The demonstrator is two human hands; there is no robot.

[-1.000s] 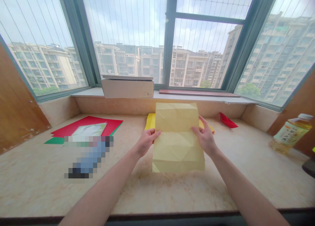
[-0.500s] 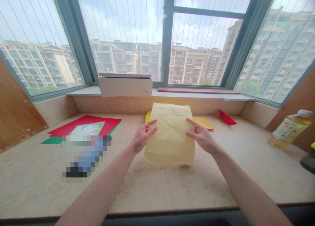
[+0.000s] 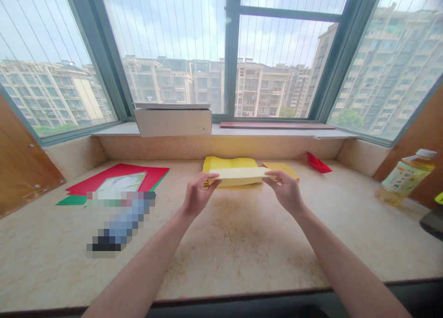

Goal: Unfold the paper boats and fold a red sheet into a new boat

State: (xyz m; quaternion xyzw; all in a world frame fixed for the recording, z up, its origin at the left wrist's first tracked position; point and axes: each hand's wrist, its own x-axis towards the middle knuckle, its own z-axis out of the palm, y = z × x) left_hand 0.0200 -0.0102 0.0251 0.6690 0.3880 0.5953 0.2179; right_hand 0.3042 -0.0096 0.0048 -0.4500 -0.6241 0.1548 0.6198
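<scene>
A pale yellow sheet of paper (image 3: 237,176) is held nearly flat above the stone counter (image 3: 224,244), seen almost edge-on. My left hand (image 3: 195,195) pinches its left edge and my right hand (image 3: 285,191) pinches its right edge, both closed on it. Just behind the sheet lies a bright yellow sheet (image 3: 228,163) and an orange-yellow sheet (image 3: 282,169) on the counter.
Red and green sheets (image 3: 119,179) with a pale packet lie at the left, beside a blurred-out object (image 3: 119,221). A folded red paper (image 3: 317,163) sits far right, a bottle (image 3: 403,182) at the right edge. A white box (image 3: 173,120) stands on the window sill.
The pale yellow sheet was held upright facing me; it has tipped away and now lies nearly flat between my hands, which moved forward.
</scene>
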